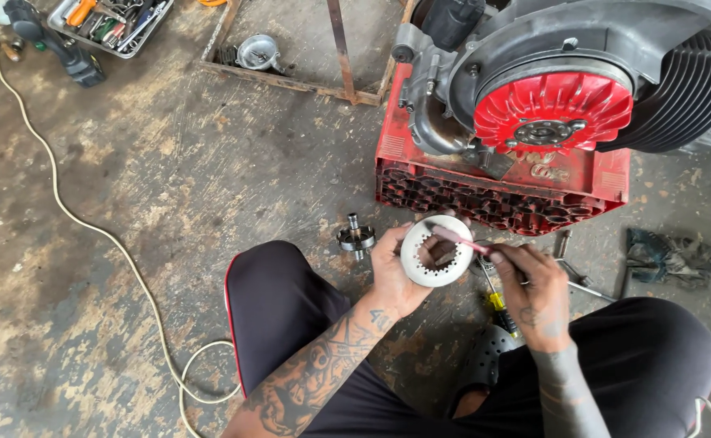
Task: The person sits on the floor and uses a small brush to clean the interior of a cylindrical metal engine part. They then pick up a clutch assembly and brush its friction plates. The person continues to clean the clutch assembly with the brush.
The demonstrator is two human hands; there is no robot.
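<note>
The left hand (392, 272) grips a pale metal ring (436, 251) by its left edge, fingers curled around the rim and thumb on the near face. The ring is flat and round, with a toothed inner edge and small slots spaced around its face; it is held above the floor, just in front of the red crate (501, 191), between the person's knees. The right hand (538, 284) pinches the handle of a small brush (453, 238) between thumb and fingers; the pink handle slants up to the left, and its tip lies on the ring's upper face. A short steel gear shaft (356, 236) stands upright on the floor just left of the left hand, apart from it. The crate is moulded plastic with a honeycomb-ribbed front wall and carries an engine: a red finned fan (554, 109) with radial blades, a grey cast shroud around it, and a black cylinder (684, 89) with thin parallel cooling fins at right. A yellow-handled screwdriver (497, 304) lies on the floor below the right hand, with steel wrenches (574, 276) just beside that hand. A crumpled dark rag (672, 258) lies at right. The concrete floor (169, 186) is rough and oil-stained. A pale cable (88, 223) curves across it. A tool tray (112, 24) sits at top left.
</note>
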